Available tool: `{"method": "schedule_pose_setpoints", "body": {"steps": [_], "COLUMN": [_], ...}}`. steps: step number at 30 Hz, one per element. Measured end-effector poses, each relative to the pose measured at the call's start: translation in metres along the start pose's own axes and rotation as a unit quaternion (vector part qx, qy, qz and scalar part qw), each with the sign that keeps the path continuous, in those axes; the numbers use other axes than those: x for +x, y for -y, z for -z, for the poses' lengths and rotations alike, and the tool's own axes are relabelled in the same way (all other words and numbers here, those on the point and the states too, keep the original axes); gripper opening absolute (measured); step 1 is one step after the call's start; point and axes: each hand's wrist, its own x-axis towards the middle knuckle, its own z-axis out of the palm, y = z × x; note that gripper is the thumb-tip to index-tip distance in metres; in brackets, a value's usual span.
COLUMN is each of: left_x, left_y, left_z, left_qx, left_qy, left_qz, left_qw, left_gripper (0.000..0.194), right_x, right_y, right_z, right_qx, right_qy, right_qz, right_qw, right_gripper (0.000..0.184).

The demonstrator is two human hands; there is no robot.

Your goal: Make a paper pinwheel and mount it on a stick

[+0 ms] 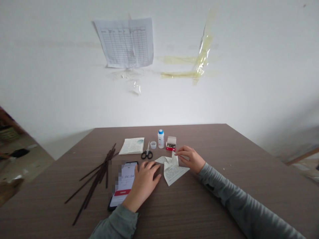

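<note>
A folded sheet of printed paper lies on the table between my hands, with partly raised folds at its far side. My right hand pinches a raised tip of this paper between thumb and fingers. On the other side, my left hand rests palm down with its fingers apart, beside the paper's left corner. Its fingertips come close to that corner; whether they touch it I cannot tell. A phone showing a timer lies just left of my left hand, which covers part of its right edge.
Farther back stand a white bottle with a blue cap, a small clear cup and an open red box of small metallic pieces. Black-handled scissors lie near a paper stack. Dark thin sticks are piled left.
</note>
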Motion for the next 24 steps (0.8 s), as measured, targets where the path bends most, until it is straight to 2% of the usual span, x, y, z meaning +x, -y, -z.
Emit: {"method": "schedule_pose_setpoints", "body": {"steps": [4,6,10,14,18,24], "left_x": [-0.001,-0.002,-0.002,0.000,0.002,0.002], "left_y": [-0.001,0.000,0.006,0.014,0.019,0.019], "left_z": [0.004,0.006,0.006,-0.003,-0.013,-0.012], "left_qx": [0.015,0.022,0.025,0.030,0.024,0.025], "left_qy": [0.022,0.034,0.036,0.012,-0.013,0.003], "left_qz": [0.015,0.021,0.017,0.008,0.000,0.004], "left_qw": [1.000,0.999,0.999,0.999,1.000,1.000], "left_gripper": [0.055,0.058,0.060,0.059,0.058,0.060], "right_x": [0.041,0.060,0.089,0.105,0.114,0.122], "right_y": [-0.015,-0.019,-0.023,-0.022,-0.018,-0.021], "right_z": [0.000,-0.007,-0.024,-0.027,-0.032,-0.051], "right_qx": [0.010,0.000,-0.021,-0.010,-0.013,-0.018], "right_qy": [0.019,0.043,0.051,0.083,0.083,0.084], "right_qz": [0.010,0.002,-0.022,-0.014,-0.030,-0.035], "right_qw": [1.000,0.999,0.998,0.996,0.996,0.996], "right_gripper": [0.042,0.049,0.070,0.080,0.084,0.094]}}
